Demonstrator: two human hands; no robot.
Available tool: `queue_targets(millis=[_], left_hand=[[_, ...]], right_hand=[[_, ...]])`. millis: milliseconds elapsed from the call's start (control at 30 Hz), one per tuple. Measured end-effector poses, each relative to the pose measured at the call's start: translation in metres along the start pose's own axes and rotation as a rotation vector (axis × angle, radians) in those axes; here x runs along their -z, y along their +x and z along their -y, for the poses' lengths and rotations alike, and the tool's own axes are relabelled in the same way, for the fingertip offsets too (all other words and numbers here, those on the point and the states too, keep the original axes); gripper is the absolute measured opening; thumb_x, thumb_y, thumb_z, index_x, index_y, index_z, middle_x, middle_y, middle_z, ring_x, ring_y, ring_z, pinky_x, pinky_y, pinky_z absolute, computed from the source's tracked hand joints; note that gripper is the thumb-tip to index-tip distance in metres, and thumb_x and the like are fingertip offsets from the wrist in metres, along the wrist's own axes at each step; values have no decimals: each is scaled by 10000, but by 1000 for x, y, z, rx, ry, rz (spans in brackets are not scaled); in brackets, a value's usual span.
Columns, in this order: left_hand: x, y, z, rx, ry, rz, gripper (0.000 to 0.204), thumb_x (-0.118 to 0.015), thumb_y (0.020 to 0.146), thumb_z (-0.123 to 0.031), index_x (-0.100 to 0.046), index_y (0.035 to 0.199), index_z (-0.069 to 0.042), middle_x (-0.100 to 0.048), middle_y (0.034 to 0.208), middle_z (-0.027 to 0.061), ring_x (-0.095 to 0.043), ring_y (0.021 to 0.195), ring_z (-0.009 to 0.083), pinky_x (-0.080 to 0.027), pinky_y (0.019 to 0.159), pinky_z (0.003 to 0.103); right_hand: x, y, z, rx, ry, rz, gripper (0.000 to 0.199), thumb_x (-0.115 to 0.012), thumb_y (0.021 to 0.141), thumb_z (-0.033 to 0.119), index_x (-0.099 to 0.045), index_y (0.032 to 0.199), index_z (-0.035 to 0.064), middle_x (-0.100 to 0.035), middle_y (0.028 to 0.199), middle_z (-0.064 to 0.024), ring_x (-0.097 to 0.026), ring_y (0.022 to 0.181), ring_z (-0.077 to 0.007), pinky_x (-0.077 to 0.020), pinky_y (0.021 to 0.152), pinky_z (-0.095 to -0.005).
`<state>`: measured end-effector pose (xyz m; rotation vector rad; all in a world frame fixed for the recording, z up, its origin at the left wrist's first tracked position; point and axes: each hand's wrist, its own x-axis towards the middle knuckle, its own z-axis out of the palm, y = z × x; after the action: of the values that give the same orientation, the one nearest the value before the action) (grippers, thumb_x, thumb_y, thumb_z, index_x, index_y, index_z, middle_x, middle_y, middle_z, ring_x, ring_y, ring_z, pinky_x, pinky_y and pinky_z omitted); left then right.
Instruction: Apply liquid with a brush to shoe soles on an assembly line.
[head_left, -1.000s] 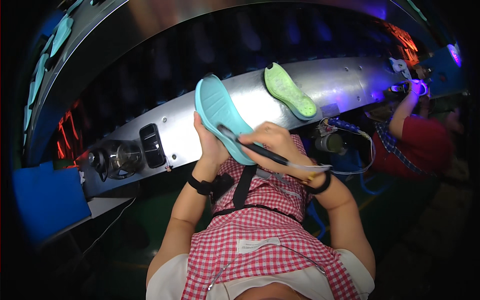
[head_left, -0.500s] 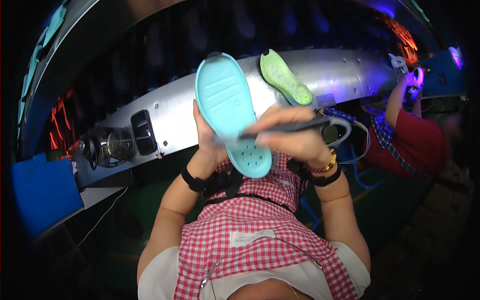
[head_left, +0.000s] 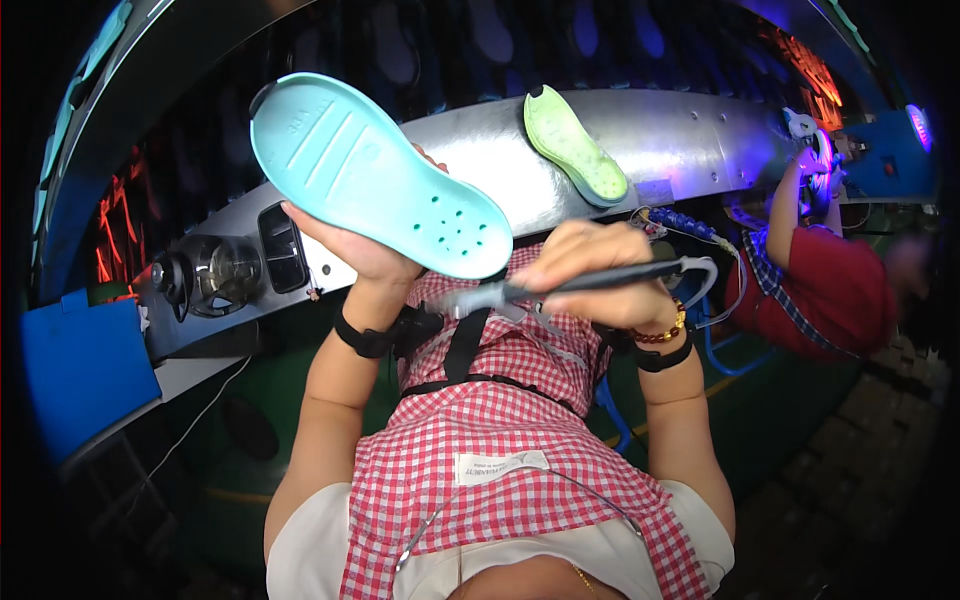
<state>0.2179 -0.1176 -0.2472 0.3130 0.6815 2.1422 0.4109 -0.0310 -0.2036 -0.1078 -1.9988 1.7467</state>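
The left hand (head_left: 362, 250), palm up with the wrist bent, grasps a smooth turquoise shoe sole (head_left: 375, 175) with small holes from below, while just beside the sole's lower end the right hand (head_left: 595, 270) clenches a slim dark pen-like tool (head_left: 570, 287).

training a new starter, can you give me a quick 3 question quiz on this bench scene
1. True or false: the left hand holds the blue sole up off the bench.
2. Which hand holds the pen tool? A) left B) right C) neither
3. Fill in: the sole lying on the bench is ____ in colour.

Key:
1. True. The blue sole is raised in the left hand.
2. B. The right hand is closed round the pen tool.
3. Green. The green sole lies on the bench, apart from both hands.
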Motion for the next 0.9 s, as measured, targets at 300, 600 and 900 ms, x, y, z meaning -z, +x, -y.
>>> queue_targets(millis=[300,600,900], left_hand=[[-6,-2,-13,56,-53,234,902,-130,742,-749,-376,1242,-40,-516,1033,214,-543,866,319,-448,789,433],[12,-17,0,493,-76,324,518,-340,897,-359,-312,1280,-12,-488,1161,186,-551,993,271,-470,838,389],[-1,-5,-18,919,38,389,406,-496,860,-208,-435,1165,53,-563,1007,160,-605,851,173,-528,711,283]], right_hand=[[2,-2,-16,-46,180,-82,222,-652,680,-38,-626,900,-23,-632,918,-127,-583,860,-194,-460,795,-306],[-12,-4,12,-164,-56,25,213,-666,676,-29,-638,886,-10,-645,891,-120,-618,816,-157,-489,744,-255],[11,5,26,-53,-147,396,167,-688,649,-33,-648,810,-13,-643,872,-159,-635,834,-241,-511,742,-299]])
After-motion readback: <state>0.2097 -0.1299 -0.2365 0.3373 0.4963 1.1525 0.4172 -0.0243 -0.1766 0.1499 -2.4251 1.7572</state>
